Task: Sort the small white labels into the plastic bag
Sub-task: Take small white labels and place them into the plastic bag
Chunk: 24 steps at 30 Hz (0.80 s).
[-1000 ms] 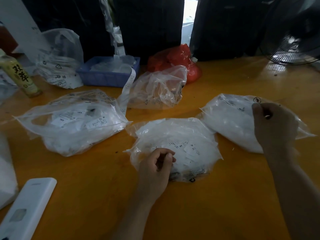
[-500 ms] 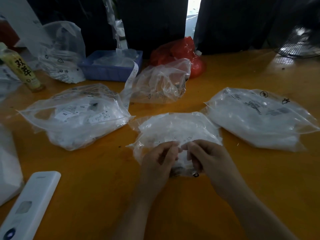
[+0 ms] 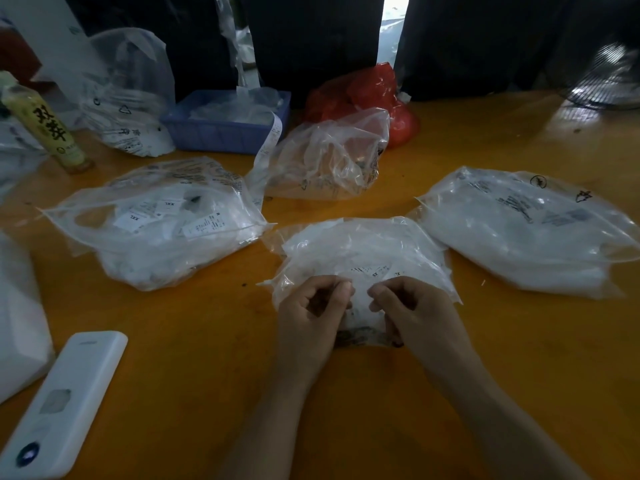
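Pinching the near edge of the middle plastic bag [image 3: 363, 258] on the orange surface [image 3: 207, 341], the left hand [image 3: 311, 308] and right hand [image 3: 412, 310] each clamp thin film. Small white labels [image 3: 375, 273] lie inside; the bag looks light, limp and slippery, best gripped at its mouth.

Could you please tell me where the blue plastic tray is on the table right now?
In the head view the blue tray sits at the table's far left-centre, between the printed clear bag on its left and the red bag on its right.

XXL labels [image 3: 136, 218] (bagged), XS label [image 3: 375, 274]
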Each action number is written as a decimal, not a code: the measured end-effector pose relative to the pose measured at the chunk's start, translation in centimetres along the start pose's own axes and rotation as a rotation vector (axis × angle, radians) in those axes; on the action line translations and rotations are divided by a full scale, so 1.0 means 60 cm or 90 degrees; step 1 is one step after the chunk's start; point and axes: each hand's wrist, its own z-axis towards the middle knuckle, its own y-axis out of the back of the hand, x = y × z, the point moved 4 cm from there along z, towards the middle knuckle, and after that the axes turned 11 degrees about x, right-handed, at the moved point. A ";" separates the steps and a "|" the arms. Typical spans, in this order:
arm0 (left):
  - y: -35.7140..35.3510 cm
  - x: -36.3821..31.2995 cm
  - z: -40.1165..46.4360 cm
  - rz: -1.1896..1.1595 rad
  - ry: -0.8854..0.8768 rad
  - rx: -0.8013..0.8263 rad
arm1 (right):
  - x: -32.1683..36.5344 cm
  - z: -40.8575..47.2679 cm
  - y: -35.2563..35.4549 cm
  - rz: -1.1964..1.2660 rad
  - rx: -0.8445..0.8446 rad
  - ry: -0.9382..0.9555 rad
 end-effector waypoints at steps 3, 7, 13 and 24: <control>-0.003 -0.004 -0.001 -0.013 -0.003 0.018 | 0.005 0.003 0.005 -0.065 0.000 0.003; -0.005 -0.004 -0.001 -0.007 -0.003 0.072 | 0.019 0.008 0.006 -0.205 0.045 0.068; 0.009 0.007 0.002 -0.154 -0.006 -0.014 | 0.005 0.031 0.044 -0.331 -0.075 0.055; 0.006 0.019 0.008 -0.290 -0.011 -0.004 | -0.001 0.067 -0.011 -0.548 0.068 0.008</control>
